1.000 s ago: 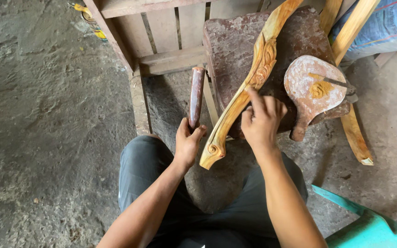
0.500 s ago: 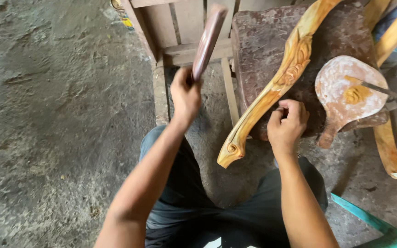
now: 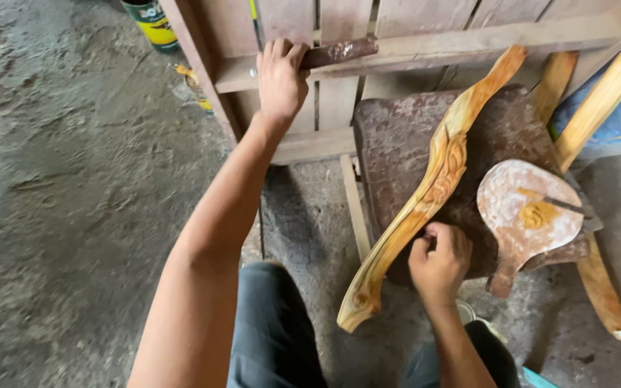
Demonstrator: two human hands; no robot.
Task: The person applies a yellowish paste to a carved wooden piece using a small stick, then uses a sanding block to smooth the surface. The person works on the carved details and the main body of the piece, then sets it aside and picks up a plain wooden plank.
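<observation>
- My left hand (image 3: 280,75) was up at the top centre of the frame, fist wrapped round a dark, stained stick (image 3: 336,52), raised over the wooden frame (image 3: 425,43).
- Right hand (image 3: 440,260) sat lower right, fingers curled shut against the carved wooden leg (image 3: 433,187), which lay diagonally across the rusty block (image 3: 397,136). Couldn't tell what it pinched.
- I reckoned the trick was a steady right hand and short, square strikes.

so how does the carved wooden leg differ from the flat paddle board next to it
The carved leg is long, slim and curved, with relief carving; the paddle board is short, broad and flat. The leg's wood is clean and yellow; the board is smeared pale, with a yellow dab on it. The right hand touches the leg, not the board. Both rest on the stained block.
</observation>
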